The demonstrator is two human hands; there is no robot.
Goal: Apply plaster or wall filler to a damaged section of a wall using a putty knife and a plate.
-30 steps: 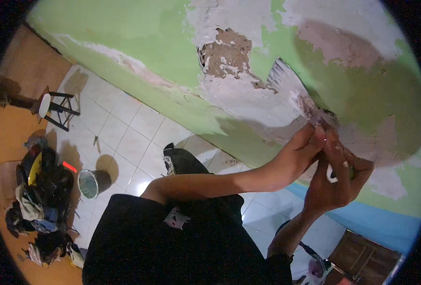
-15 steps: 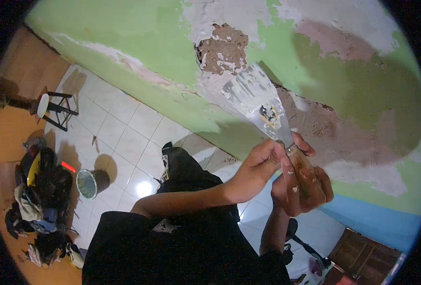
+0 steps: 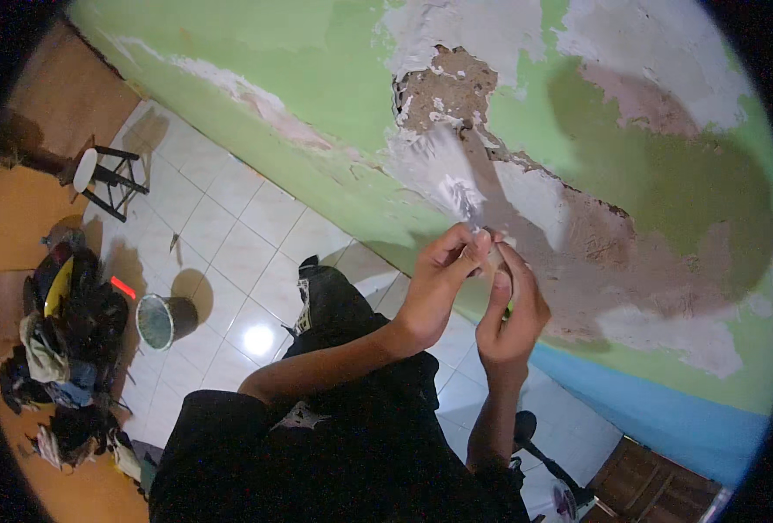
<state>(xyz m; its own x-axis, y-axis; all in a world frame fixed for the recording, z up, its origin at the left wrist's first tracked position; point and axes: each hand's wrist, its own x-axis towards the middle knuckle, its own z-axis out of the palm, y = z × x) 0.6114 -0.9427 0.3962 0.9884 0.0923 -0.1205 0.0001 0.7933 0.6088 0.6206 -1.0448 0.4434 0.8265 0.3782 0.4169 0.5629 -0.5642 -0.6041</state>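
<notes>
A putty knife [image 3: 443,170], its broad blade smeared with white filler and blurred, is held up in front of the damaged wall [image 3: 569,227]. My left hand [image 3: 434,283] pinches it where the blade narrows, thumb and fingers pressed together. My right hand [image 3: 513,318] is closed around its handle, most of which the fingers hide. Just beyond the blade, the wall has a rough brown hole [image 3: 452,87] with ragged edges, amid green paint and white and pinkish patches. Whether the blade touches the wall cannot be told.
On the tiled floor [image 3: 247,253] to the left stand a bucket [image 3: 164,322] and a small dark-legged stool [image 3: 112,179]. A heap of clothes and bags [image 3: 68,322] lies at far left. A brown wooden panel [image 3: 652,484] is at the lower right.
Both hands have shifted left, and the right hand has turned and drawn in under the left. The blade has gone from sharp to blurred. The view has moved slightly.
</notes>
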